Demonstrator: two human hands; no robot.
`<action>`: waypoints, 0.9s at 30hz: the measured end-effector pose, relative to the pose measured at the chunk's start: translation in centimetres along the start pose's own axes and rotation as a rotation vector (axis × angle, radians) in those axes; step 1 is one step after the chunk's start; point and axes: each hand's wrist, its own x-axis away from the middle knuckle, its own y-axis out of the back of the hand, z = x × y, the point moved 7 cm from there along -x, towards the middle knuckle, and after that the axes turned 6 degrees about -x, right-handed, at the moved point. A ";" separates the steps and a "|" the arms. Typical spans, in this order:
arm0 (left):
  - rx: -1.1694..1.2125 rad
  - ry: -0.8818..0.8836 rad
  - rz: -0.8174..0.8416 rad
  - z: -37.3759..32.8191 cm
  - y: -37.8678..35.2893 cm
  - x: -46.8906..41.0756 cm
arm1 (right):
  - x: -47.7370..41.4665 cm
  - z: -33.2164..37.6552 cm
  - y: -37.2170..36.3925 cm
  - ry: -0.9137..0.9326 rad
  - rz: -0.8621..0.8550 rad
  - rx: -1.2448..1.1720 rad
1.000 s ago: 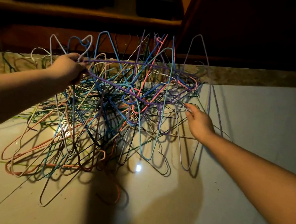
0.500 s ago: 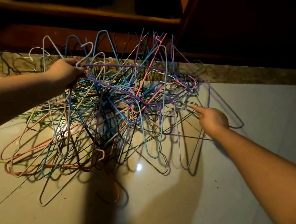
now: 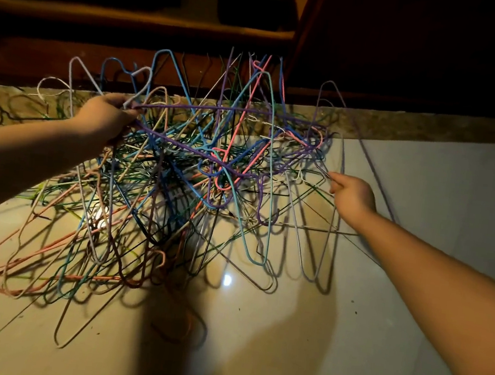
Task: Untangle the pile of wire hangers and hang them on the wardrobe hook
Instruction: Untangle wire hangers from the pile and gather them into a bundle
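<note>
Your left hand (image 3: 106, 119) grips purple hanger (image 3: 180, 145), axis 9-to-3 | right hand (image 3: 354, 195) pinches thin wire (image 3: 324, 171) | pile (image 3: 178, 195) at its 9 o'clock.

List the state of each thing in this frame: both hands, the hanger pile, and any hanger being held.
left hand, fingers gripping one end of the purple hanger.
right hand, pinching a thin grey wire at the pile's right edge.
purple hanger, raised across the top of the pile, threaded among others.
hanger pile, tangled, lower part resting on the floor.
</note>
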 end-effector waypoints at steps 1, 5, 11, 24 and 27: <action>-0.002 -0.003 -0.003 0.0 0.0 0.0 | 0.0 0.1 0.0 -0.005 0.011 0.005; 0.002 0.000 0.005 0.0 0.1 0.0 | 0.2 0.4 1.0 0.034 0.082 0.150; 0.005 0.001 0.006 -0.1 0.1 0.3 | 0.8 0.2 0.9 0.006 0.118 0.040; -0.129 0.094 0.046 2.4 0.1 0.5 | 2.7 -1.8 2.1 -0.012 -0.037 -0.141; -0.172 0.082 0.066 2.7 0.2 0.5 | 2.9 -3.3 3.4 -0.058 -0.054 -0.168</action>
